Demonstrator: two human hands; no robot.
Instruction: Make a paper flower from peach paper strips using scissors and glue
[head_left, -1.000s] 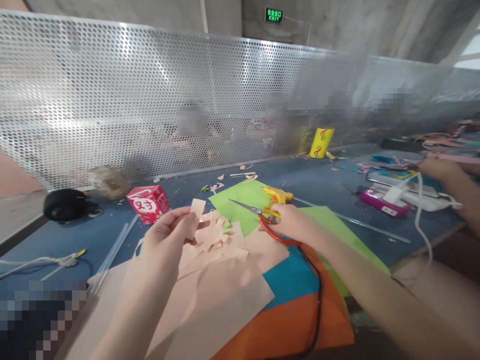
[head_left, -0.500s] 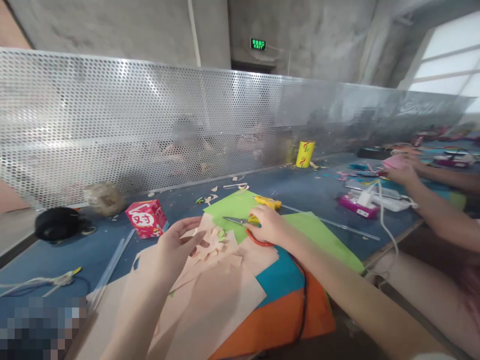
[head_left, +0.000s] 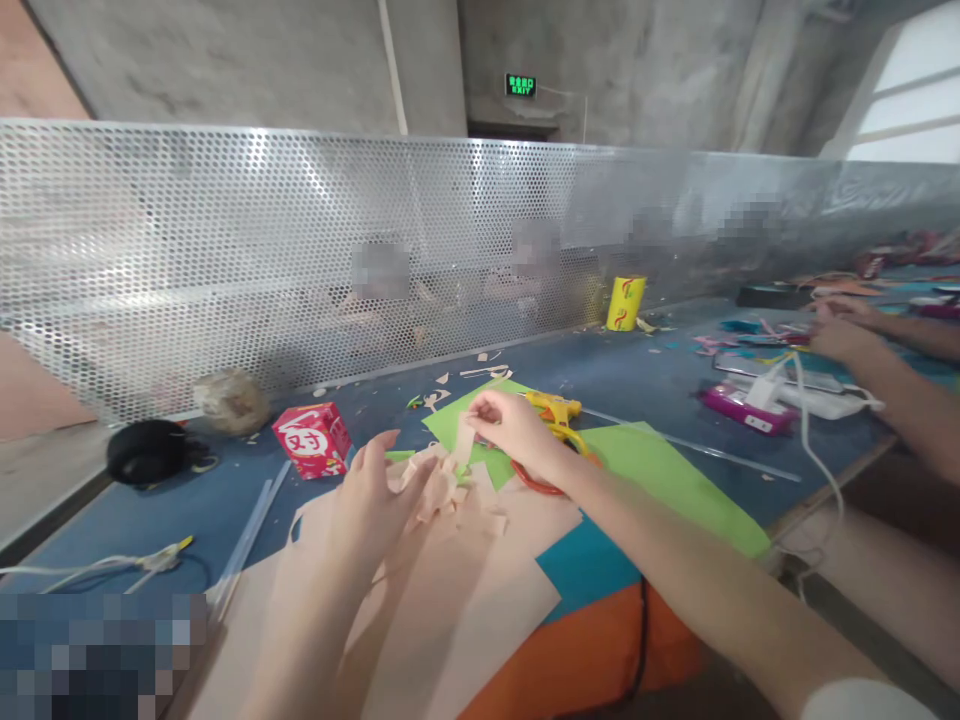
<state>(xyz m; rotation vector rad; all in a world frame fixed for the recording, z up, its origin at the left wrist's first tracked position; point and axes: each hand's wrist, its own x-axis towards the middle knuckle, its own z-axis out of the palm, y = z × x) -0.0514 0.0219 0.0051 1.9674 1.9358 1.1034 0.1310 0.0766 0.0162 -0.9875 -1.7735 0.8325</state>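
My left hand (head_left: 373, 497) lies with its fingers stretched out on a heap of cut pink paper pieces (head_left: 442, 487), holding nothing. My right hand (head_left: 504, 424) hovers just beyond the heap and pinches a small pink paper strip (head_left: 464, 441) that hangs down from its fingertips. The orange-handled scissors (head_left: 537, 481) rest on the papers under my right wrist. A yellow glue gun (head_left: 556, 409) lies on the green sheet (head_left: 660, 470) right behind that hand. Large pink paper (head_left: 465, 610), a teal sheet (head_left: 592, 565) and an orange sheet (head_left: 592, 655) are stacked near me.
On the blue tabletop sit a red carton (head_left: 312, 440), a black round object (head_left: 146, 452), a crumpled ball (head_left: 231, 400), clear glue sticks (head_left: 247, 525) and a yellow can (head_left: 625, 302). A perforated metal screen (head_left: 300, 240) runs along the back. A co-worker's hands (head_left: 844, 335) work at the right by a pink device (head_left: 742, 408).
My right hand let go of the scissors and now pinches a pink strip. My left hand put down its paper piece and settled flat on the cut pieces.
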